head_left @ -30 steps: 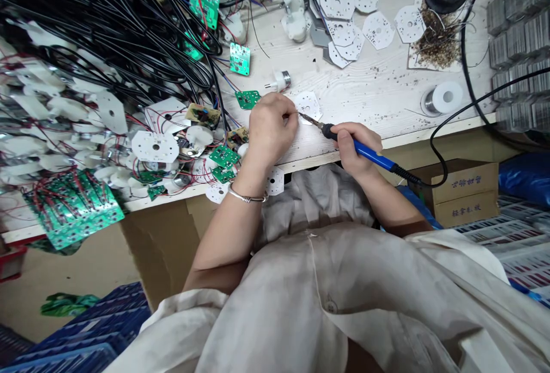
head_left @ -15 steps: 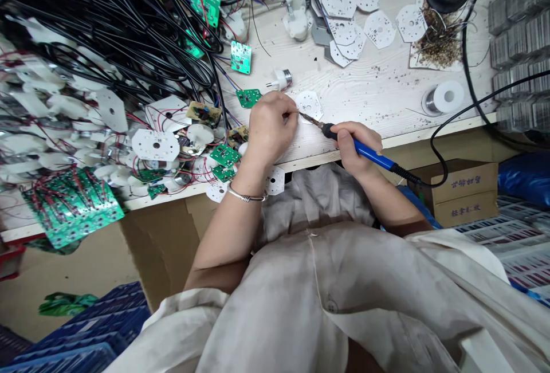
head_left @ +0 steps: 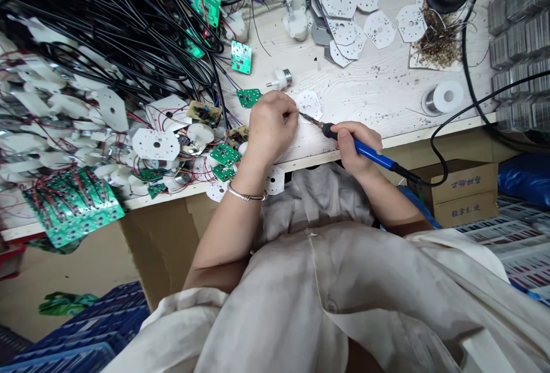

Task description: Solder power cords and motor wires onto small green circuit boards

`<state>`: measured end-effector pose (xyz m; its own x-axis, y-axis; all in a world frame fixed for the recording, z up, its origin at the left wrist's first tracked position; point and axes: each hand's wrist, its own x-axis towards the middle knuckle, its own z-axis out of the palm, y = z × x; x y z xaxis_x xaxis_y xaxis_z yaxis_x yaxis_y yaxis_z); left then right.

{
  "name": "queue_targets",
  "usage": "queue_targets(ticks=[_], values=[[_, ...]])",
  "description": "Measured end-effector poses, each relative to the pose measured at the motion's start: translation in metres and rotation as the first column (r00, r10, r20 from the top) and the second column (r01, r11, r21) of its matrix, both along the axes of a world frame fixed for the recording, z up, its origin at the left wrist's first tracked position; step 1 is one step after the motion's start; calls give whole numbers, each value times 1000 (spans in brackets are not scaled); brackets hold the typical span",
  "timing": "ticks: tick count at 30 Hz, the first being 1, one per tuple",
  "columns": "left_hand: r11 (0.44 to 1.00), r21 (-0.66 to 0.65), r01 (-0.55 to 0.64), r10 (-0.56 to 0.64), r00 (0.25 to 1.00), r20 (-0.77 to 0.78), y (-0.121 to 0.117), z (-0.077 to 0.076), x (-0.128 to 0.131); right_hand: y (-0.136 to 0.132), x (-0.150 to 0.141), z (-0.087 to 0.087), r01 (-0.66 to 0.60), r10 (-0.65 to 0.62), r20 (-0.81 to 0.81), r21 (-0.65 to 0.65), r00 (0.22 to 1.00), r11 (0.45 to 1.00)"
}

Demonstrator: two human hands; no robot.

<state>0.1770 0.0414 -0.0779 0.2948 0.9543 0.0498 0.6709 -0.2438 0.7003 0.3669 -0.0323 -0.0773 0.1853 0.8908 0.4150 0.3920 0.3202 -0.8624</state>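
Pale bench (head_left: 365,89): right grip (head_left: 356,146) (pen-like) angles iron (head_left: 374,156).

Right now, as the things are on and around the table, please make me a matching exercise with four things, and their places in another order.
Things
1. blue soldering iron
2. bracelet
3. white spool
4. large green board

Places
A. around the left wrist
B. at the far left, sticking out over the front edge of the table
C. on the right side of the table, near the front edge
D. in the right hand

Right pairs: 1-D, 2-A, 3-C, 4-B
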Motion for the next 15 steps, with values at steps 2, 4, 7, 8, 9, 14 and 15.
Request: queue_targets(ticks=[2, 4, 7, 8, 9, 14, 15], values=[[1000, 4, 0, 0, 1000, -4, 0, 0, 0, -1, 0, -4, 38, -38, -41, -9, 998, 999], [1000, 17, -1, 1, 1000, -11, 0, 0, 0, -3, -1, -9, 90, -90, -90, -11, 992, 996], [999, 35, 0, 0, 1000, -21, 0, 0, 0, -5, -2, -17, 112, -113, -150, -19, 982, 994], [999, 39, 5, -4, 1000, -25, 0, 0, 1, -5, -3, -19, 105, -107, -160, -22, 981, 994], [999, 43, 8, -7, 1000, -29, 0, 0, 1, -4, -4, -20, 97, -100, -162, -25, 982, 995], [996, 68, 52, -42, 990, -138, 1, 4, 3, 2, -4, -23, 105, -100, -125, 35, 987, 994], [995, 66, 74, -61, 980, -187, 1, 5, 4, 4, -1, -22, 103, -97, -118, 45, 988, 994]])
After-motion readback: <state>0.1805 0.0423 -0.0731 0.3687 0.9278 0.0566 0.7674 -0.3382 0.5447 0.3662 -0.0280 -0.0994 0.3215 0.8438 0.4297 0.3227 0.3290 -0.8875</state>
